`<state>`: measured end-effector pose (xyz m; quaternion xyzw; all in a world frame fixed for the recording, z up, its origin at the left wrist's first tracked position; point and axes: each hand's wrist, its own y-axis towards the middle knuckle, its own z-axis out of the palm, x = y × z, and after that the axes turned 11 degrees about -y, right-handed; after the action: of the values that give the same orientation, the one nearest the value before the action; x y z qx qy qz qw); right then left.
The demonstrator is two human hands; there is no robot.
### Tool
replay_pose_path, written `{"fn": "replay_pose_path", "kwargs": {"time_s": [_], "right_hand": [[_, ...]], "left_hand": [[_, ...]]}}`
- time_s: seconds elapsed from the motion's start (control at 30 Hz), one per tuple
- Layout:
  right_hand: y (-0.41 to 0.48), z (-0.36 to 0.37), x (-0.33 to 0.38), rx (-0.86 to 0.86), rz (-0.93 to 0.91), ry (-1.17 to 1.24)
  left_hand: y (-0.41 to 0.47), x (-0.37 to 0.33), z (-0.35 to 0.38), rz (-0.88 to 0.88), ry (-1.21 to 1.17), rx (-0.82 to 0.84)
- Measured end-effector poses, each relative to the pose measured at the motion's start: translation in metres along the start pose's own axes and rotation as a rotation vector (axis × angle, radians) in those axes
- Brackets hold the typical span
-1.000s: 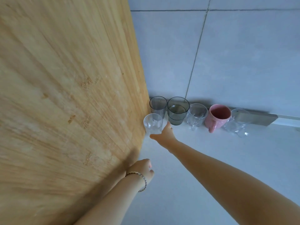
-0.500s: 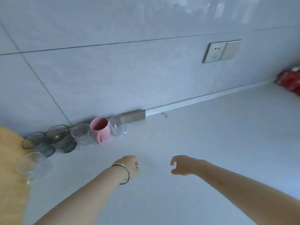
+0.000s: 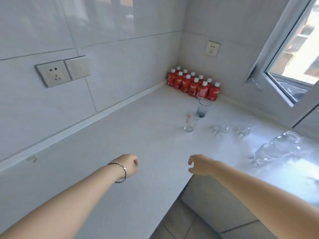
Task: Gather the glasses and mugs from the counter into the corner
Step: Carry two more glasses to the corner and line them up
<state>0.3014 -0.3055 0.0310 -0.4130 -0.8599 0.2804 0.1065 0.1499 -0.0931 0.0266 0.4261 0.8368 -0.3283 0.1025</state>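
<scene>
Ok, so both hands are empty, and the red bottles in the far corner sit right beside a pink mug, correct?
Not quite. The head view shows no pink mug there: what stands nearest the red bottles is a clear glass. The rest holds: left hand and right hand are both empty.

I see the bottles (image 3: 193, 83) grouped in the far corner of the counter (image 3: 120, 135). Two glasses (image 3: 196, 116) stand just before them; the other glasses (image 3: 276, 149) lie further right, below the window (image 3: 293, 49).
</scene>
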Motion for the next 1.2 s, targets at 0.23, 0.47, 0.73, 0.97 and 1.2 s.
{"fn": "replay_pose_path", "kwargs": {"time_s": [0.23, 0.47, 0.73, 0.97, 1.2], "right_hand": [[0.041, -0.023, -0.12, -0.056, 0.141, 0.145], [0.099, -0.056, -0.197, -0.104, 0.254, 0.21], [0.181, -0.095, -0.245, -0.206, 0.328, 0.266], [0.239, -0.086, -0.257, -0.18, 0.279, 0.256], [0.244, -0.078, -0.267, -0.215, 0.135, 0.43]], "left_hand": [[0.093, -0.103, 0.014, 0.069, -0.035, -0.063], [0.208, -0.209, 0.023, 0.218, -0.035, -0.083], [0.307, -0.261, 0.035, 0.11, -0.038, -0.021], [0.307, -0.246, 0.044, 0.104, -0.181, -0.125], [0.218, -0.215, 0.051, -0.003, -0.465, -0.349]]}}
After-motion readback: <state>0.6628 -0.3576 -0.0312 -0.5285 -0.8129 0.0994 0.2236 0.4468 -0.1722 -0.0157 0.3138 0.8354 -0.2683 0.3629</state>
